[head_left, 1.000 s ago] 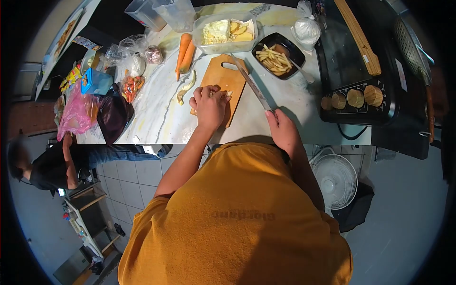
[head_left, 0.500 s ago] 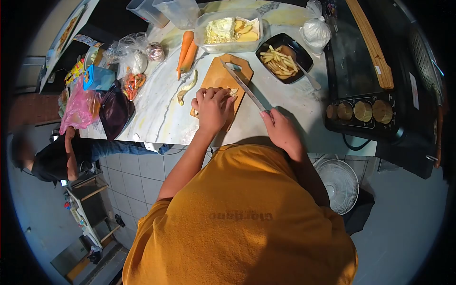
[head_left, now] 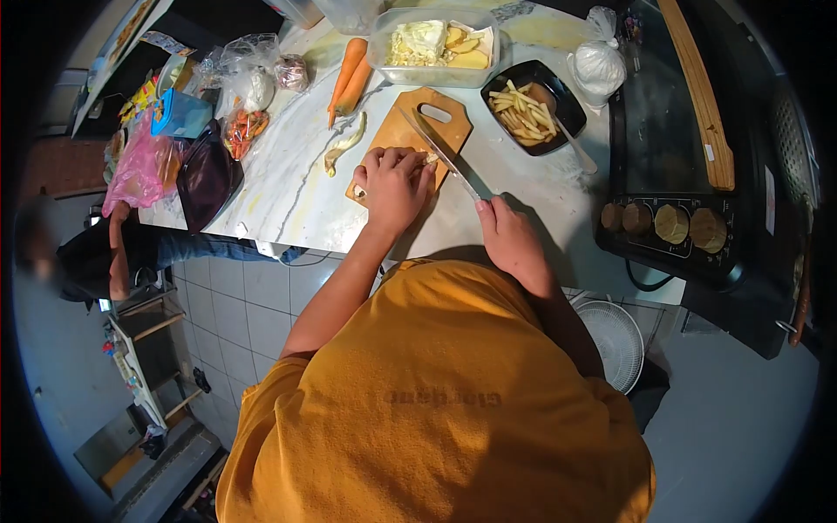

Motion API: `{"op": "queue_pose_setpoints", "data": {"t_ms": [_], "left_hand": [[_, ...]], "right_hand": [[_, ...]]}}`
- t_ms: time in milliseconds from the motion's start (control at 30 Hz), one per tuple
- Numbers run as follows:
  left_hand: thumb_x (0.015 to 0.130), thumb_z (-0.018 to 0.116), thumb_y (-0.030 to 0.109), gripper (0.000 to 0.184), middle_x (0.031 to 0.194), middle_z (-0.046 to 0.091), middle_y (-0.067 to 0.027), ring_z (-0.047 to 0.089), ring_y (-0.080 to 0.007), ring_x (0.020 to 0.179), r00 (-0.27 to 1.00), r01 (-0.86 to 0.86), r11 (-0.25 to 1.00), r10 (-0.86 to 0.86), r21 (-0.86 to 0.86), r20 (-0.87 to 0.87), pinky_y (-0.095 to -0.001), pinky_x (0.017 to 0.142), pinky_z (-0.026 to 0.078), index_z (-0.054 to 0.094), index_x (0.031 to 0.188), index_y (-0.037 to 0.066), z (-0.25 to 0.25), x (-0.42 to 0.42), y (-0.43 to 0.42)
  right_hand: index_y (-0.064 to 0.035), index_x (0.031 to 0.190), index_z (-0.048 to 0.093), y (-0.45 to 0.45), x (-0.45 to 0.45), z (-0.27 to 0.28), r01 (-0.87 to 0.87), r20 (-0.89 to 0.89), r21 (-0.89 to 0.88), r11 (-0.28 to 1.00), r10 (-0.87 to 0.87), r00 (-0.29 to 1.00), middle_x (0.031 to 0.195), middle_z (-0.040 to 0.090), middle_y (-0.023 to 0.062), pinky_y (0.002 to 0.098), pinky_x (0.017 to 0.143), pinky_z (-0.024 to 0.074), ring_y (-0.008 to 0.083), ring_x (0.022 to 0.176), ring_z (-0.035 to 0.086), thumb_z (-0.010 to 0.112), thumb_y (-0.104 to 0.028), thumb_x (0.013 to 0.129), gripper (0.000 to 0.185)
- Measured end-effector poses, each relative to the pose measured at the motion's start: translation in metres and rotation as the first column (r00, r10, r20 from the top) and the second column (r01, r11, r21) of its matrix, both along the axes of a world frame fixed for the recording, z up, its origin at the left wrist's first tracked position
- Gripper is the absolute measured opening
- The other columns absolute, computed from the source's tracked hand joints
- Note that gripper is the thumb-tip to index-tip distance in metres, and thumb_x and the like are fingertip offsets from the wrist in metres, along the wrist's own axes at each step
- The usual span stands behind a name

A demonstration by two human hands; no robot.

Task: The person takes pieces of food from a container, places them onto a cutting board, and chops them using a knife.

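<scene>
My left hand [head_left: 397, 190] is closed, its fingers curled over pale food on a wooden cutting board [head_left: 405, 126]. Most of that food is hidden under the fingers; a small pale piece [head_left: 431, 159] shows at the right, and its kind is unclear. In my right hand [head_left: 513, 235] is the handle of a long kitchen knife [head_left: 446, 159]. The blade slants across the board, close beside my left fingertips and the pale piece. A pale curved strip of food [head_left: 345, 146] lies on the marble counter, left of the board.
Behind the board are carrots [head_left: 349, 74] and a plastic container [head_left: 436, 74] of potato slices and shredded food. A black bowl [head_left: 571, 109] holds potato sticks and a spoon. At right stands a stove [head_left: 667, 227]; at left are bags [head_left: 144, 174] and a person [head_left: 96, 261].
The knife has shifted left across the board, nearer to my left fingers. My left hand stays on the food. The whole view has turned slightly.
</scene>
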State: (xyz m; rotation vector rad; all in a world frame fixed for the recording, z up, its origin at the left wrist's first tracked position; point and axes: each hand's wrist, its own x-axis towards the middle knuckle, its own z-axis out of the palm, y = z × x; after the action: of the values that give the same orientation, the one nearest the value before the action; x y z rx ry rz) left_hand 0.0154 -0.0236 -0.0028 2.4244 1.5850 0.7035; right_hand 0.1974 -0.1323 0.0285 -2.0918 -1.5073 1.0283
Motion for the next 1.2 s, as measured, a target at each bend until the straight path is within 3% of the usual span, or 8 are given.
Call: {"op": "queue_pose_setpoints", "data": {"t_ms": [200,267,633,700,900,1200], "left_hand": [[0.083,0.072,0.033,0.024,0.102,0.068,-0.0006,0.052,-0.0267,0.109,0.999,-0.029,1.000,0.028,0.004,0.024,-0.0461,0.088,0.029,0.075,0.098,0.015,0.001,0.004,-0.001],[0.083,0.073,0.033,0.023,0.102,0.068,-0.0008,0.053,-0.0267,0.109,0.999,-0.037,0.999,0.037,0.016,0.019,-0.0462,0.089,0.029,0.075,0.098,0.015,0.001,0.005,0.000],[0.085,0.075,0.029,0.015,0.096,0.068,0.0012,0.054,-0.0243,0.105,0.999,-0.045,0.998,0.043,0.054,0.031,-0.0458,0.085,0.030,0.076,0.093,0.016,-0.002,0.008,-0.002],[0.083,0.076,0.023,0.010,0.094,0.066,0.0011,0.054,-0.0237,0.101,0.997,-0.036,0.997,0.031,0.070,0.069,-0.0456,0.085,0.030,0.075,0.088,0.014,-0.003,0.008,-0.002],[0.083,0.077,0.025,0.010,0.090,0.065,0.0030,0.055,-0.0211,0.099,0.997,-0.014,0.996,0.007,0.091,0.078,-0.0450,0.081,0.029,0.075,0.086,0.016,-0.003,0.006,0.000],[0.080,0.076,0.020,0.009,0.093,0.065,0.0014,0.053,-0.0222,0.104,0.996,0.014,0.998,-0.020,0.069,0.082,-0.0447,0.084,0.029,0.074,0.088,0.015,-0.003,0.006,0.000]], "right_hand": [[-0.0019,0.098,0.056,0.000,0.002,0.002,-0.007,0.020,0.023,1.000,0.007,1.000,0.087,0.067,0.0272,0.0589,0.078,0.0459,0.0518,0.085,0.061,0.038,-0.041,0.104,0.043],[-0.0015,0.095,0.056,-0.001,0.003,-0.004,0.001,0.023,0.096,0.995,-0.004,1.000,0.085,0.065,0.0267,0.0581,0.071,0.0447,0.0500,0.083,0.060,0.041,-0.037,0.104,0.040],[-0.0013,0.096,0.056,-0.001,0.000,-0.008,-0.028,0.038,0.072,0.997,0.025,0.999,0.083,0.066,0.0268,0.0584,0.073,0.0470,0.0499,0.081,0.062,0.038,-0.040,0.105,0.043],[-0.0012,0.096,0.056,0.000,0.000,-0.010,-0.029,0.049,0.078,0.997,0.026,0.998,0.083,0.066,0.0266,0.0584,0.073,0.0470,0.0500,0.080,0.062,0.038,-0.040,0.105,0.043],[-0.0019,0.097,0.055,0.002,-0.003,-0.006,-0.024,0.028,0.026,0.999,0.023,0.999,0.084,0.066,0.0271,0.0587,0.071,0.0458,0.0503,0.082,0.061,0.040,-0.038,0.105,0.040],[0.0000,0.099,0.055,0.008,-0.007,-0.004,-0.040,0.091,-0.007,0.999,0.041,0.995,0.082,0.066,0.0296,0.0592,0.074,0.0473,0.0516,0.083,0.062,0.043,-0.038,0.104,0.040]]}}
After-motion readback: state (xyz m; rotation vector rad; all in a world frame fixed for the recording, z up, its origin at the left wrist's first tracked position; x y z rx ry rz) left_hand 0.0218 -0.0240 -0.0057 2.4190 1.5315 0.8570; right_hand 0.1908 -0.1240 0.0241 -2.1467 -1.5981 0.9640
